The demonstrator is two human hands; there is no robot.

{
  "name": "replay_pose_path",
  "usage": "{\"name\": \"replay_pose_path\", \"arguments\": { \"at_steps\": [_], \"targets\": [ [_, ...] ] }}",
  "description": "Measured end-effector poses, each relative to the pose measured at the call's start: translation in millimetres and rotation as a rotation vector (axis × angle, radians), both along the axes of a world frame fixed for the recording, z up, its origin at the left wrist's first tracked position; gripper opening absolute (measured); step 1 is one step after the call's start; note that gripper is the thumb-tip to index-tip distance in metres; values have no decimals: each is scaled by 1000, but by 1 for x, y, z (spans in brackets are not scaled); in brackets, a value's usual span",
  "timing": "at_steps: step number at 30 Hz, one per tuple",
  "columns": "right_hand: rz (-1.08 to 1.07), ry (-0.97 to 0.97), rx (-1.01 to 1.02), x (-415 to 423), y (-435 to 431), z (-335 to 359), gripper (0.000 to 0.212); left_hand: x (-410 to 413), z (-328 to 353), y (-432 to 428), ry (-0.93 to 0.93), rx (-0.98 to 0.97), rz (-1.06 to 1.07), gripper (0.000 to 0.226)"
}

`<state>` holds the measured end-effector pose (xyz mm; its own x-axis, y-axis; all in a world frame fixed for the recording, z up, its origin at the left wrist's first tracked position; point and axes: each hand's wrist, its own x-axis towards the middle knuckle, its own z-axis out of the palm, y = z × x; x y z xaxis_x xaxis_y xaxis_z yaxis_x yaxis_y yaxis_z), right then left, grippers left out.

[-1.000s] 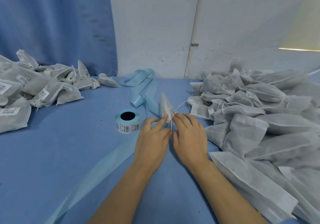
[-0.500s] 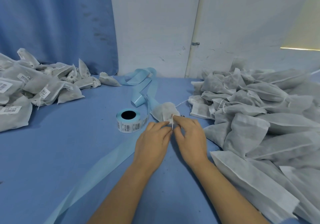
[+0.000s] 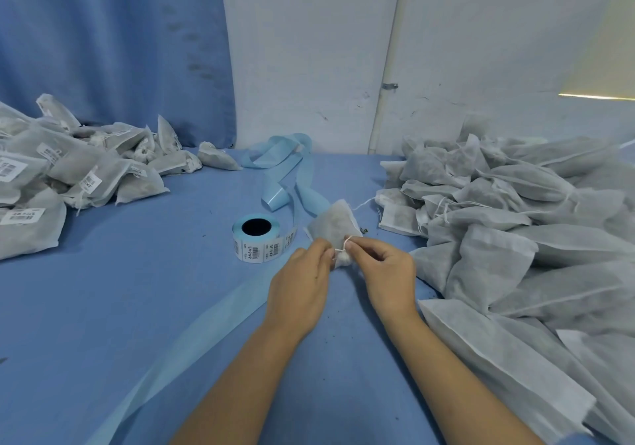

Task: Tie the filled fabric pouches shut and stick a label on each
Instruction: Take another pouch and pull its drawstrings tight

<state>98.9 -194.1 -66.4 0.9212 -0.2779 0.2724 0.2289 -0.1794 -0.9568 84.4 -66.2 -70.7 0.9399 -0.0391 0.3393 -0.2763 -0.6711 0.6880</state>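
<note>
- Head view: a filled fabric pouch [image 3: 334, 224] lies on the blue table cover [image 3: 120, 290] in the middle of the scene, just right of the label roll [image 3: 262, 250] and just left of the right-hand heap. Its body points away from the person, and its gathered neck [image 3: 342, 259] sits between the two hands.
- The left hand [image 3: 299, 283] comes in from the near side with its fingers curled. Its fingertips pinch the pouch at the gathered neck, where one end of the white drawstring [image 3: 346, 241] comes out; it cannot be told whether they also catch the string itself.
- The right hand [image 3: 386, 272] is curled too. Its thumb and forefinger pinch the drawstring just above the neck, and a small loop of string stands up at the fingertips.
- The label roll stands on end with its dark core facing up, and barcode labels show around its side.
- A pale blue backing strip [image 3: 285, 169] curls on the far side of the roll, and a long length of it runs across the table cover to the near left edge.
- A heap of unlabelled pouches [image 3: 515, 211] with loose strings fills the right side.
- A heap of labelled pouches [image 3: 68, 173], with white barcode stickers showing, lies at far left.
- Behind the table hang a blue curtain [image 3: 103, 49] on the left and a white wall [image 3: 309, 49] with an upright pipe [image 3: 388, 66].
</note>
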Motion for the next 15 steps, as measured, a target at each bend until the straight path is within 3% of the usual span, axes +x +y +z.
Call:
{"name": "replay_pose_path", "arguments": {
  "at_steps": [8,15],
  "targets": [
    [153,31,-21,-4,1,5,13,3,1,3,10,-310,95,19],
    [165,-72,-362,-8,6,3,9,4,-2,3,-66,-182,145,17]
  ]
}}
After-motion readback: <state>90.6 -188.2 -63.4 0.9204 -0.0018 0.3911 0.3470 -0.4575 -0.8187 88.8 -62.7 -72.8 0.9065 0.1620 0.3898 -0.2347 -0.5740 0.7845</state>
